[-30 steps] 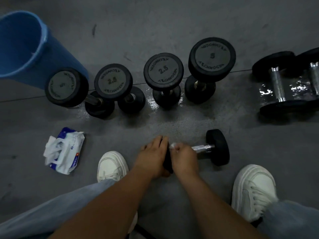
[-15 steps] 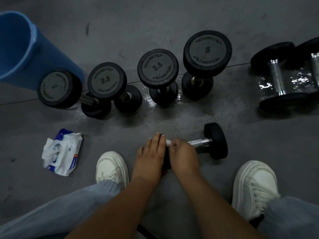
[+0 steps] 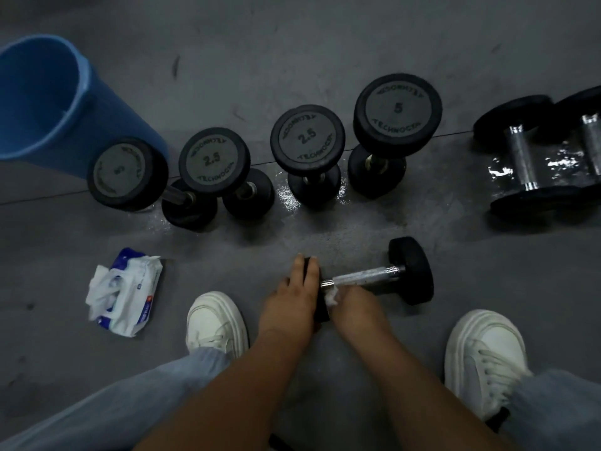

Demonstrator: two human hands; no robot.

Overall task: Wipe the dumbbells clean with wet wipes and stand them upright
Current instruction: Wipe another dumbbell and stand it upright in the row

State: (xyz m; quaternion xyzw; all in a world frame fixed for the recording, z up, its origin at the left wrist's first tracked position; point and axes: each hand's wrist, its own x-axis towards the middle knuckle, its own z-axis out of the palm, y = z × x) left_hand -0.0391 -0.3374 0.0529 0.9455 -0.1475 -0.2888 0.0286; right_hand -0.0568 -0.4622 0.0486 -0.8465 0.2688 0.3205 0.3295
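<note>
Dumbbell (image 3: 364, 277) lies flat at lower centre; the left hand (image 3: 292, 297) rests straight-fingered on its near head, and the right hand (image 3: 357, 304) pinches a wet wipe (image 3: 331, 296) against the bar. Mid-wipe, I'd say. Above, four upright dumbbells (image 3: 307, 138) look done; two lying dumbbells (image 3: 527, 157) at right wait. Floor (image 3: 325, 232) between bar and row gives standing room; bucket (image 3: 42, 99) upper left.

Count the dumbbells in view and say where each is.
7. Four stand upright in a row: one by the blue bucket, two marked 2.5, one marked 5. One lies sideways in front. Two lie far right, the outer one cropped; others may be hidden.
</note>
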